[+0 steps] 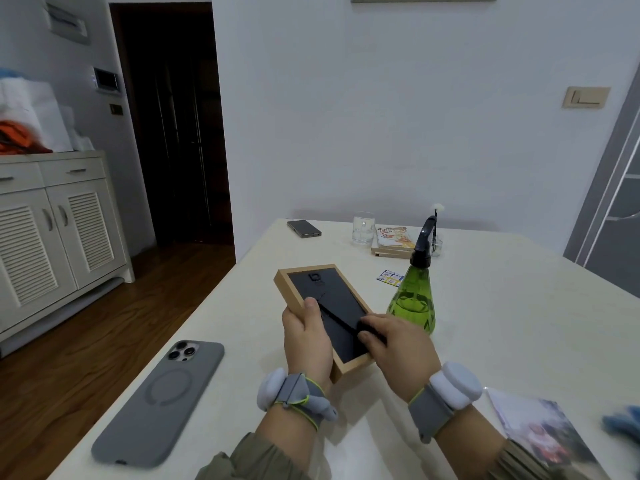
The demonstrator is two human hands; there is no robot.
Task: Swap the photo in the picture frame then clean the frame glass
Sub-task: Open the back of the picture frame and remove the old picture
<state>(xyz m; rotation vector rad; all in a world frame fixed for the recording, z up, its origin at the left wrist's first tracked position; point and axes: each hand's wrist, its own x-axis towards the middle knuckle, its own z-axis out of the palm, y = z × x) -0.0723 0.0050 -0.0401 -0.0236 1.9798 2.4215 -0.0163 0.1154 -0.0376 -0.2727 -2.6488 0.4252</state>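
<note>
Cream table (502,323) in a white-walled room; dark doorway (173,133), louvred cabinet (59,237) and wood floor (104,323) at left. The picture frame (288,289) is held back-up over the table's middle: the left hand (304,341) grips its left edge, the right hand (394,344) pinches its black stand (341,318). A green spray bottle (414,303) stands just beside it; a grey phone (162,403) and a loose photo (540,431) lie nearer.

**Unseen and unclear**

The light wooden picture frame (287,289) shows only its back; the glass is unseen. The right hand (391,341) covers the end of the black easel stand (334,315). The blurred glossy photo print (540,434) and blue cloth (623,424) run off the edges.
</note>
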